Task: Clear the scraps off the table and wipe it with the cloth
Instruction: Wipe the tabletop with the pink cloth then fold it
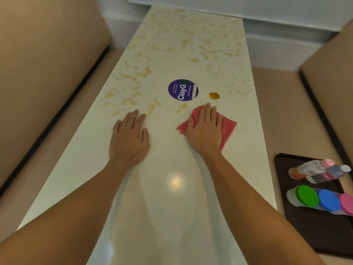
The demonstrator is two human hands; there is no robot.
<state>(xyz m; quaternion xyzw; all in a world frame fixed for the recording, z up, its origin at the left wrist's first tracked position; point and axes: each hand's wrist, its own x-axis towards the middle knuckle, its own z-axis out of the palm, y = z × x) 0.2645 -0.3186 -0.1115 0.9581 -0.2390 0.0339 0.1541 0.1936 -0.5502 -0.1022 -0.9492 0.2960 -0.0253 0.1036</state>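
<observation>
Half the surface [168, 217] is gleaming; brown smears [145, 71] are covering the far half. Right hand [205, 131], fingers [208, 113] straight, is pressing the cloth [228, 127]; left hand [129, 138] is resting flat.

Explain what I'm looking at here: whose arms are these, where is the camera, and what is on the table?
There is no machine here. A person is cleaning with bare hands, and the single picture comes from a wide-angle camera worn on their head, looking forward and down, so both arms reach into view from below.

The left hand lies flat on the white table and holds nothing. The right hand presses flat on a pink cloth, fingers straight.

Beyond the hands, brownish smears cover the far half of the table, and an amber blob sits next to a round purple sticker. The near half looks clean.

Beside the table on the right, a dark tray carries bottles and tubs with green, blue and pink lids.
</observation>
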